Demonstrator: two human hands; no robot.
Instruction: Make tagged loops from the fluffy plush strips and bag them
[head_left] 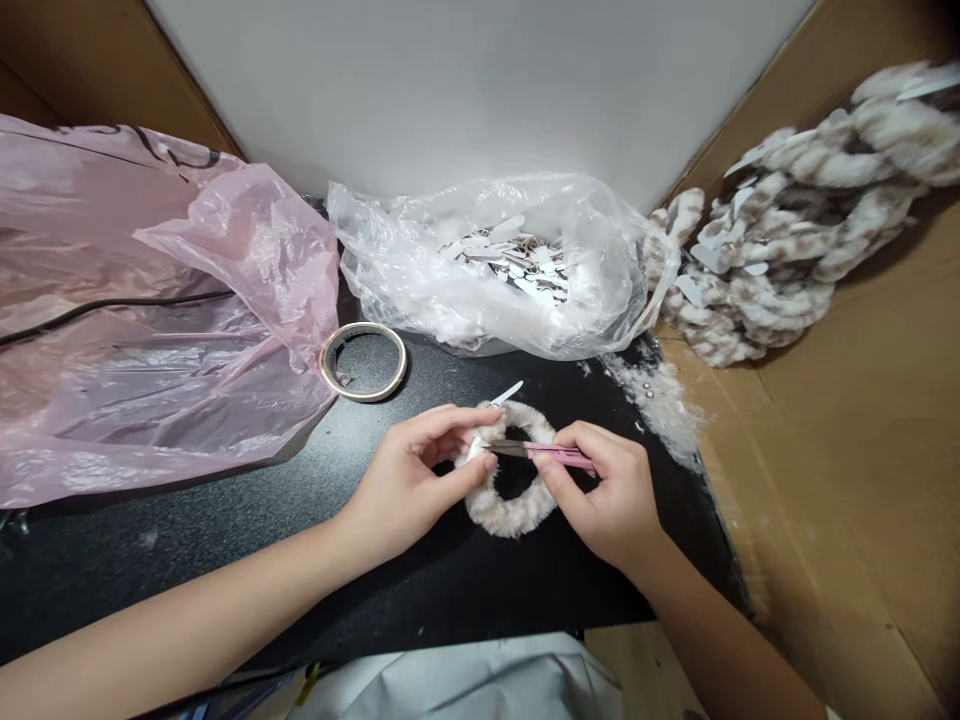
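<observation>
My left hand [420, 470] pinches the left side of a fluffy cream-and-beige scrunchie [517, 515] between thumb and fingers. A narrow white tag [508, 393] sticks up from the scrunchie's top. In my right hand [611, 490] is a small pink-handled cutting tool, like thread snips [559, 455], gripped by thumb and fingers. Its metal blades lie level across the scrunchie's opening and point left, with the tips at the fur near my left fingertips. Whether the tips touch a thread there I cannot tell.
A clear plastic bag [390, 270] of white tags [525, 262] stands at the back of the black table [300, 560]. A tape roll [364, 395] lies beside a pink plastic bag [255, 230]. More fluffy scrunchies [795, 240] are piled against cardboard [862, 420] at right, near fluff scraps [664, 410].
</observation>
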